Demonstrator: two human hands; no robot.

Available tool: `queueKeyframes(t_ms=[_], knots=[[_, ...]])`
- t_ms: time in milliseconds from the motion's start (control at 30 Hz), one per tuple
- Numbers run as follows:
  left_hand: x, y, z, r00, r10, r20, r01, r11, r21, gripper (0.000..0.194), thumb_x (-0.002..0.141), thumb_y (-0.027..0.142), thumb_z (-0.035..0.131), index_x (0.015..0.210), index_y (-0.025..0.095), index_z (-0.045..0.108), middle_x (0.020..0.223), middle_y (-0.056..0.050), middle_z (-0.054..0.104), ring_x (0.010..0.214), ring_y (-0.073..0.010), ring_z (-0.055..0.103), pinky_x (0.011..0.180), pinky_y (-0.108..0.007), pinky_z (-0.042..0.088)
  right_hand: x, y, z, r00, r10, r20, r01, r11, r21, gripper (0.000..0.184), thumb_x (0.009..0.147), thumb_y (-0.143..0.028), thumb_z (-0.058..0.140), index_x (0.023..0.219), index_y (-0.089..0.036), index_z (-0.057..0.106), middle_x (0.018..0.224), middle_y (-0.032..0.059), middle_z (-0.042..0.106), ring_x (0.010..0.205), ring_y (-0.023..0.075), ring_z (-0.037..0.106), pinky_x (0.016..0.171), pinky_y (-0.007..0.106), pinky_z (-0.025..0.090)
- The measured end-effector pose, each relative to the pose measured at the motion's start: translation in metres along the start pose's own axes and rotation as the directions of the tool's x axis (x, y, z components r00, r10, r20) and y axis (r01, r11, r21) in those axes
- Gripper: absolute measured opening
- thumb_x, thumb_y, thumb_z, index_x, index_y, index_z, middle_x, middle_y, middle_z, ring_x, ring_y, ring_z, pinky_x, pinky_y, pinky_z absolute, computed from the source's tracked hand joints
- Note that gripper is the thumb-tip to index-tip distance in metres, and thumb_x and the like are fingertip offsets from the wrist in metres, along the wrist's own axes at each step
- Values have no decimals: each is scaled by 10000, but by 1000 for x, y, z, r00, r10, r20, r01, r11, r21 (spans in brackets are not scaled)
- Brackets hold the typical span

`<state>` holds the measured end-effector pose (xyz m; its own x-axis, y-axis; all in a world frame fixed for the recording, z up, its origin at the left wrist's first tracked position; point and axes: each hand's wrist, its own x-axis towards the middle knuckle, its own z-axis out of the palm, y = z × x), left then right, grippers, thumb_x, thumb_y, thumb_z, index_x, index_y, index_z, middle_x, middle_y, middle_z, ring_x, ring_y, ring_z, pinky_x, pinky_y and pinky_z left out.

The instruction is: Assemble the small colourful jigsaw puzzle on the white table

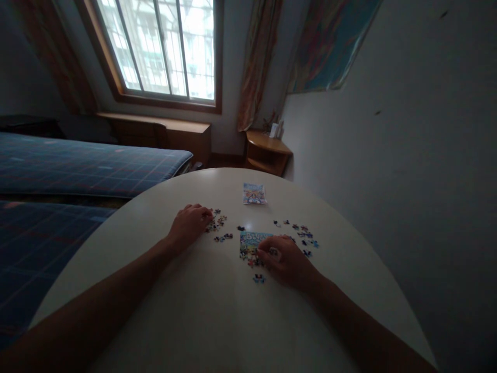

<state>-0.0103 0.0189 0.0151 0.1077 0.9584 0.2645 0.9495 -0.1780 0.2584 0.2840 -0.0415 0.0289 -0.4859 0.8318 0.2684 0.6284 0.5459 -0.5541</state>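
Left hand [191, 224] at loose puzzle pieces [222, 219]; right hand [285, 259] over partly assembled puzzle [250, 242], white table [186, 316].

Two hands, one left hand [190, 226] and one right hand [286, 260], appear at one round table [202, 321] with one partly assembled puzzle [252, 239], one printed packet [254, 194] and more than a dozen loose puzzle pieces [259, 278], too small and crowded for an exact count. The room around them shows one window [200, 49], two curtains [258, 67], two mattresses [93, 163], one desk [186, 125], one corner stand [267, 142] and one wall poster [326, 46].
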Motion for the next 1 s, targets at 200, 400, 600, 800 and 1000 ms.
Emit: queueKeyframes(t_ms=[200,400,600,800,1000], knots=[[1,-8,-7,999,-4,39,3,1000,12,267,909,362,515,957,234,744,1019,-77,715,968,-272,603,875,-378,458,0,-1,-1,1000,-2,-1,2,1000,-1,140,898,-280,576,859,-201,685,824,47,742,798,188,673,873,382,442],[4,-16,-7,997,-12,79,10,999,30,237,876,355,545,915,221,737,963,-88,721,942,-288,602,829,-379,459,1,3,2,1000,5,21,-5,1000,-3,123,896,-274,585,857,-205,679,823,36,740,775,182,672,885,396,421],[8,-21,-3,995,-7,96,4,1000,29,249,875,384,542,878,207,717,936,-90,720,921,-275,607,852,-376,455,1,2,1,999,-1,38,1,1000,-19,133,902,-266,574,854,-204,682,814,32,739,762,178,663,878,393,421],[4,-13,-9,997,-31,77,29,999,26,196,864,365,566,896,222,696,922,-81,727,967,-294,606,811,-370,459,1,2,0,1000,0,23,1,999,-34,120,887,-264,589,847,-201,684,796,34,738,748,180,666,859,386,437],[1,-6,-16,997,-41,64,42,999,-15,195,879,321,558,1005,227,674,894,-45,737,928,-262,623,804,-355,454,0,1,-1,1000,20,17,-19,999,-35,162,904,-283,567,835,-206,692,773,27,732,736,179,662,831,365,452]])
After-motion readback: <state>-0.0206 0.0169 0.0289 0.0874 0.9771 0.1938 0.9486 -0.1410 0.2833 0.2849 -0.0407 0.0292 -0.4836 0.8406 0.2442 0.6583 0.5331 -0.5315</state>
